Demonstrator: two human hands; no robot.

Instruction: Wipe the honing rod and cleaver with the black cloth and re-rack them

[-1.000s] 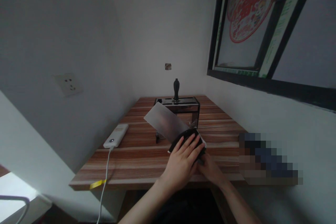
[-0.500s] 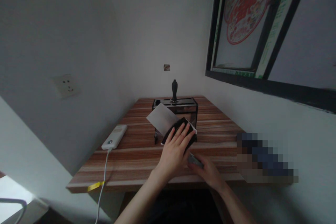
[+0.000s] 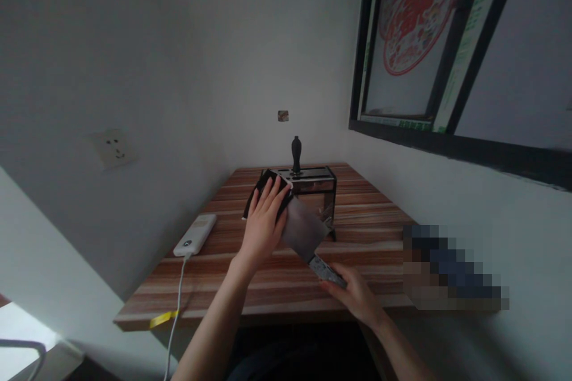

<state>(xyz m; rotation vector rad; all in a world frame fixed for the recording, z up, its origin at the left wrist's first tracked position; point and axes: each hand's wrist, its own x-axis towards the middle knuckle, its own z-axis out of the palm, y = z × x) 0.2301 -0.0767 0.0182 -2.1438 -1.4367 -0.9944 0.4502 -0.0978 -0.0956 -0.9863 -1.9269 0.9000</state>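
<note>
My right hand (image 3: 355, 294) is closed around the patterned grey handle of a cleaver (image 3: 305, 229) near the front of the table, its wide blade pointing up and to the left. A black cloth (image 3: 260, 191) with pale edges lies over the blade's far end. Pressed on that cloth is my left hand (image 3: 266, 217), its fingers laid over it and gripping it against the blade; the blade's tip is hidden beneath. Just behind stands a knife block (image 3: 329, 181) with a dark frame and clear sides. One black-handled tool (image 3: 296, 155) stands upright in it.
A white power bank (image 3: 196, 235) with a white cable (image 3: 179, 294) lies on the left of the striped wooden table (image 3: 214, 292). Yellow tape (image 3: 163, 318) sticks at the front edge. A blurred-out patch covers the right corner. Walls and a dark-framed window (image 3: 402, 128) enclose the table.
My left hand has slid the black cloth up and left along the blade, from near the handle to the far end, baring the lower blade. The right hand has stayed about in place.
</note>
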